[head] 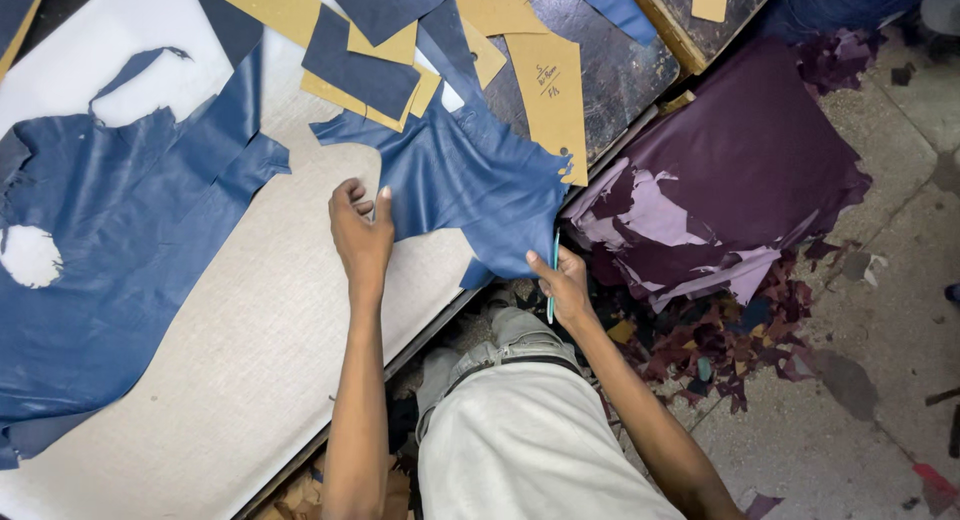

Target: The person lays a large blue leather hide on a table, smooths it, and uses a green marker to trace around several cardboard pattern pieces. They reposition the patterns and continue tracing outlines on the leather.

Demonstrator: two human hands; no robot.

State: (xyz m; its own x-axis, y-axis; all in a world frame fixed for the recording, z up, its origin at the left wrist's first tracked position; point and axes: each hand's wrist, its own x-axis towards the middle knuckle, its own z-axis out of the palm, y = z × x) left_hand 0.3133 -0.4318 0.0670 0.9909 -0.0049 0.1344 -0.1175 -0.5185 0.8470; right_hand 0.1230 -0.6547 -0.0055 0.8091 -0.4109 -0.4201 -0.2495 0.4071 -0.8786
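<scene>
Two hands hold a cut blue leather piece at the counter's edge.

Lowest in the frame sits the person's lap in pale trousers. Just above, the right hand (566, 285) is closed around a slim teal tool (553, 277) and touches the blue piece's (470, 180) lower corner at frame centre. The left hand (360, 230) pinches the piece's left edge, fingers curled. The piece lies half on the pale counter (250, 330), its corner hanging over the edge. At left, a large blue hide (110, 250) already shows cut-out holes, with much uncut area remaining. At the upper centre, tan card patterns (550, 90) and dark blue cut parts (362, 65) lie stacked. To the right, purple leather (740, 160) and scraps (710, 345) cover the floor.
</scene>
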